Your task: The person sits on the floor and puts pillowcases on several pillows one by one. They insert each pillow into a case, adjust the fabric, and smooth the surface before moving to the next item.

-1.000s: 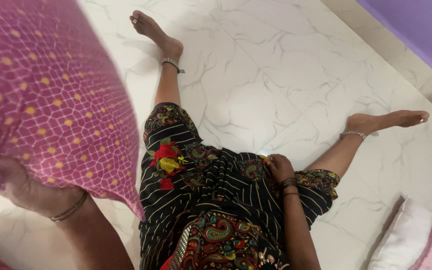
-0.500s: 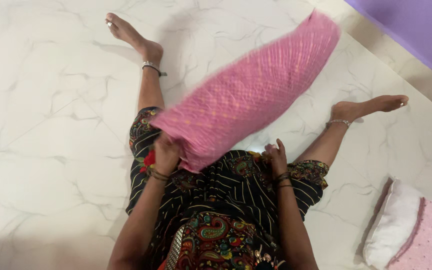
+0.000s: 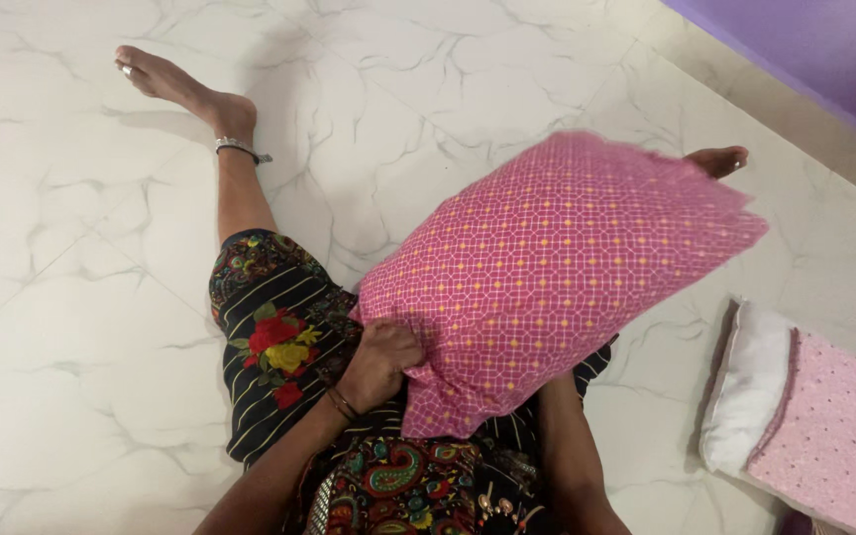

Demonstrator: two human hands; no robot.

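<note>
Left hand (image 3: 380,359) grasps the near edge of the pink patterned pillow (image 3: 557,267), fingers clenched into the fabric at frame centre. Pillow lies over the lap. Right hand is hidden beneath it; grip cannot be determined.

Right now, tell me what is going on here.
A person sits on the white marble floor with legs spread, holding a pink patterned pillow over the lap. The left hand grips its near corner. The right hand is hidden behind the pillow. Another pillow, white with a pink cover partly on, lies on the floor to the right.
</note>
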